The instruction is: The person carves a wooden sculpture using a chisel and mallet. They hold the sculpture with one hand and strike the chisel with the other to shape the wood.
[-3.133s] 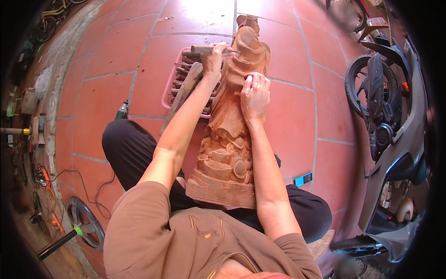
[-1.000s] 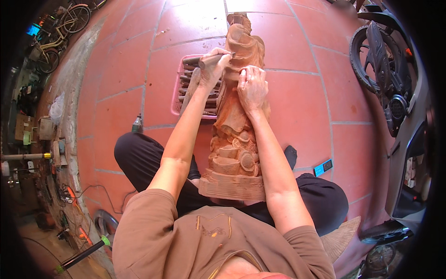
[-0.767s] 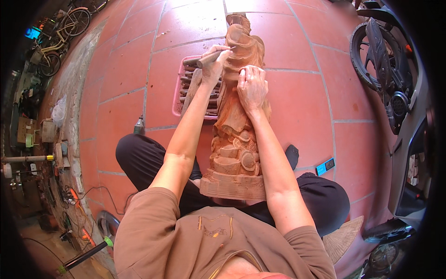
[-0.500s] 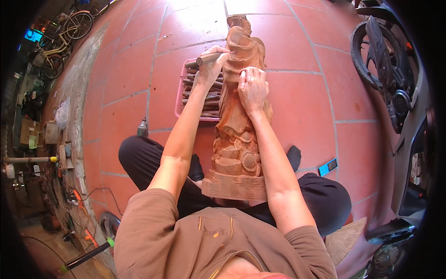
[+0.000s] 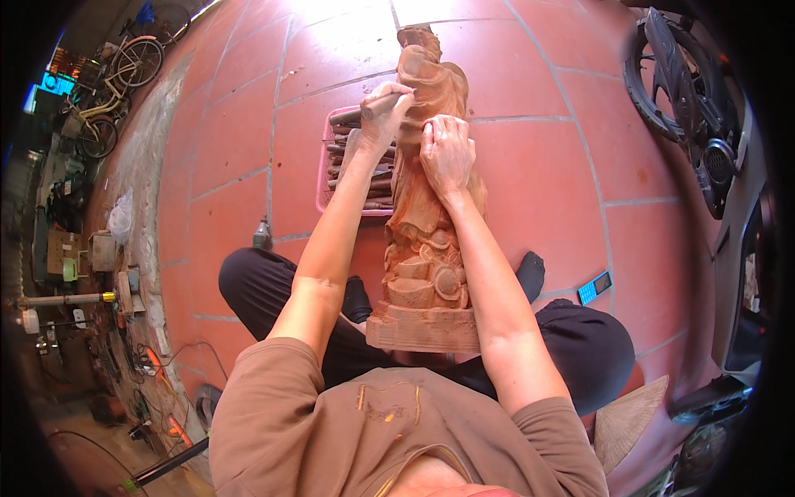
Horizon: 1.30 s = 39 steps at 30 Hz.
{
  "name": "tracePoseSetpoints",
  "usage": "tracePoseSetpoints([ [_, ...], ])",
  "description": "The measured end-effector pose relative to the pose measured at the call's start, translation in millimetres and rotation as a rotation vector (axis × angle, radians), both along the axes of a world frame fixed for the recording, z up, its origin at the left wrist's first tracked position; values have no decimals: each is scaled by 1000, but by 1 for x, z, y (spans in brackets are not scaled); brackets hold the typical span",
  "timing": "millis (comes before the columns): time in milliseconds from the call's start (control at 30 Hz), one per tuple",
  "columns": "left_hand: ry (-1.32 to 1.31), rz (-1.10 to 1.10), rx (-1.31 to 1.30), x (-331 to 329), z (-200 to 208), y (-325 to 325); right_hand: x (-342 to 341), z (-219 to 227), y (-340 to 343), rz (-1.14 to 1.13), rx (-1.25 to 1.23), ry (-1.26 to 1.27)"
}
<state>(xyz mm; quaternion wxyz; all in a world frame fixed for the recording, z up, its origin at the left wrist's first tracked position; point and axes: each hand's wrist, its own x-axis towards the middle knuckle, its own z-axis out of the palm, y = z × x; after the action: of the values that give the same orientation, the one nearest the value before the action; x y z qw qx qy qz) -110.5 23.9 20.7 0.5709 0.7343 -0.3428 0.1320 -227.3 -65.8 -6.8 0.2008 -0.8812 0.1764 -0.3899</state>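
A carved wooden statue [image 5: 418,207] lies lengthwise between my legs, its stepped base toward my body and its narrower end away from me. My left hand [image 5: 383,128] is closed around the thick wooden handle of a carving chisel [image 5: 378,106], at the left side of the statue's upper part. The chisel's blade cannot be made out. Just to the right, my right hand [image 5: 448,156] rests on the statue with its fingers bent and pressed together against the carved folds. Behind my left wrist stands a pink basket [image 5: 321,178] of wooden-handled tools [image 5: 379,189], partly covered by the statue.
Red tiles [image 5: 538,182] make up the floor. A small dark bottle [image 5: 262,234] stands by my left knee, and a blue keypad phone [image 5: 594,287] lies near my right knee. A motorbike [image 5: 687,108] is at the right, bicycles [image 5: 124,74] at the far left, a woven conical hat [image 5: 629,422] lower right.
The view has shifted slightly. Both hands stay at nearly the same place on the statue, and the left hand with the chisel has tilted a little.
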Motion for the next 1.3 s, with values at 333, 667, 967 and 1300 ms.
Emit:
tracePoseSetpoints([
  [333, 324, -108, -9, 20, 30, -9, 1, -2, -1, -13, 14, 7],
  [667, 274, -88, 118, 19, 27, -10, 1, -3, 0, -24, 30, -11],
  [967, 136, -40, 354, 16, 18, -14, 2, -3, -1, -21, 37, -7],
  [1300, 105, 12, 308, 11, 13, -20, 1, -3, 0, -6, 68, -36],
])
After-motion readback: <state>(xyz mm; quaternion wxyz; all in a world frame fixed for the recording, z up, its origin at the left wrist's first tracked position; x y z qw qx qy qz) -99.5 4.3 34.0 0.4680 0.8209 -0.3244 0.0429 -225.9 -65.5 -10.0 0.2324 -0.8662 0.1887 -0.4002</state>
